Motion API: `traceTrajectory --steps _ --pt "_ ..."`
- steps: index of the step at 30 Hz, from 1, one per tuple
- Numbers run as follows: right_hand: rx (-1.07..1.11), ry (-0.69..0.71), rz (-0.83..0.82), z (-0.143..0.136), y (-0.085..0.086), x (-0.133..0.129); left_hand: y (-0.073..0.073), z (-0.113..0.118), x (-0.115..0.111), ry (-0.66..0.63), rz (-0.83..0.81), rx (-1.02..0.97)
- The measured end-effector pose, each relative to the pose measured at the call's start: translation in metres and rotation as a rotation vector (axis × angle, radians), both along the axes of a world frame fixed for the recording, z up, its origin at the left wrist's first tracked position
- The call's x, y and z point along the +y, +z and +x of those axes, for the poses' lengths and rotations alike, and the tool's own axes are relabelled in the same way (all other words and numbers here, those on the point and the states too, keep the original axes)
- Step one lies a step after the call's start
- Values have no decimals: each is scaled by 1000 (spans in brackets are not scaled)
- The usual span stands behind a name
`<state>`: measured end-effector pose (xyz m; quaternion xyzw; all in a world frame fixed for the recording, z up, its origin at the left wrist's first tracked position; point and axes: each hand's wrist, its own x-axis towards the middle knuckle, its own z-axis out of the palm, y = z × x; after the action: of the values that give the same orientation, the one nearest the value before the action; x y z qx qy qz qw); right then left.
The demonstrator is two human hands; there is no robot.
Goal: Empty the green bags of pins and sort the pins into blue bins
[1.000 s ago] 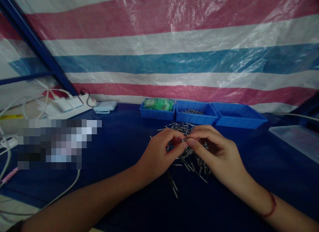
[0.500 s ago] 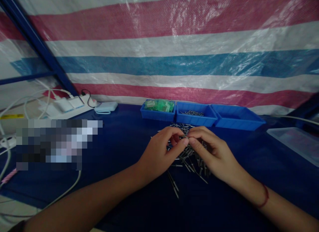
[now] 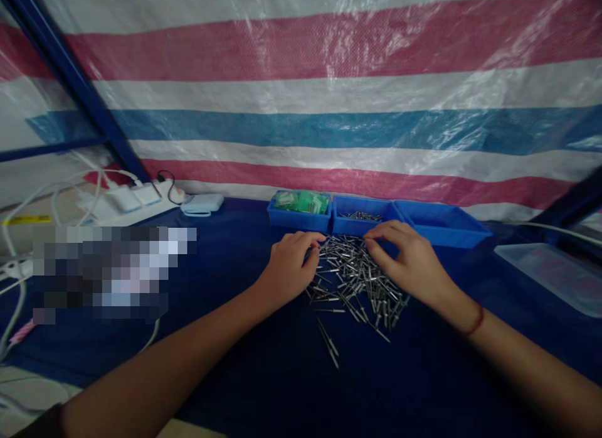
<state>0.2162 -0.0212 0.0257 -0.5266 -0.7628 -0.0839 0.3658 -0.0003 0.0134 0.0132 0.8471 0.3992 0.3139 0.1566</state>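
Parted since half a second ago, with thumb and forefinger spread on left hand (image 3: 288,272), too unclear to tell on right hand (image 3: 414,263); bordering heaped blind rivets (image 3: 356,270) at left's four o'clock and right's seven, with long axes crisscrossing.

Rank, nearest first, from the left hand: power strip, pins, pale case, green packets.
1. Pins: just right of left hand
2. Green packets: behind, in left bin
3. Pale case: behind, farther left
4. Power strip: leftmost of these
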Motion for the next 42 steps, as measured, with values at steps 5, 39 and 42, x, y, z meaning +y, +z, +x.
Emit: traceTrajectory --steps 5,39,42 --pt "-140 230 -162 -17 -2 -17 0 1 -4 -91 38 90" --pt "180 209 4 -32 -4 -38 14 6 -25 -112 -117 -55" --pt "197 245 31 -34 -3 -42 18 9 -29 -182 -256 -231"
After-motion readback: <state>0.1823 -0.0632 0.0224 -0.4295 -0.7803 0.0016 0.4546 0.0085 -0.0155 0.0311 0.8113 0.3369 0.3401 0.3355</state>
